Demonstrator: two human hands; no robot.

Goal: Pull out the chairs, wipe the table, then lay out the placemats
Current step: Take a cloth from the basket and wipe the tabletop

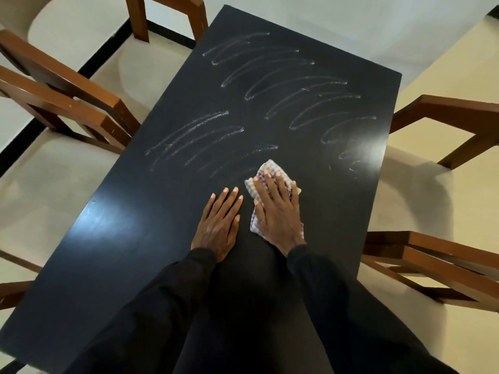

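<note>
While the dark table fills the middle of the view, it is flanked by brown wooden chairs with pale seats: a left chair is seen close to the left edge, a far chair beyond the far corner, a right chair at the right edge, and a near right chair lower on the same side. Whether any of them touches the tabletop cannot be told from this angle. A pale floor with a black border strip is seen beneath them. Whitish looping streaks are spread over the far half of the tabletop, and two patches of glare are reflected on it, one at the left and one at the right edge. Nothing is placed between the hands and the far end of the table. The left hand is laid flat on the bare tabletop, palm down, fingers straight and slightly spread, with nothing held. The right hand is just beside it and is pressed flat on a crumpled checked cloth, fingers extended rather than curled round it; the cloth is trapped between palm and tabletop near the middle of the table, and its edges are shown beyond the fingertips and beside the wrist. Both arms are covered by black sleeves.
</note>
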